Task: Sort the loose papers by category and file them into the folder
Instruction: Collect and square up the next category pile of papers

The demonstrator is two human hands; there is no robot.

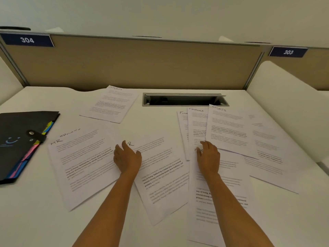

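Fingers of our left hand (127, 158) are spread and lie flat on the middle HR sheet (160, 175), just at its border with the left HR sheet (83, 166); it grips nothing. Our right hand (208, 157) rests on the third HR sheet (199, 211), fingers a little bent near its top, closed on nothing that we can see. We think both palms press down so that the three sheets can slide together into one HR pile. Beyond the right hand, two Finance sheets (195, 125) and a Sports sheet (227, 129) overlap, with one more sheet (272, 154) partly under them. Another Sports sheet (110, 104) lies apart, far back on the desk (35, 211). The folder (17, 139) lies closed at the left, strap snapped, coloured tabs showing.
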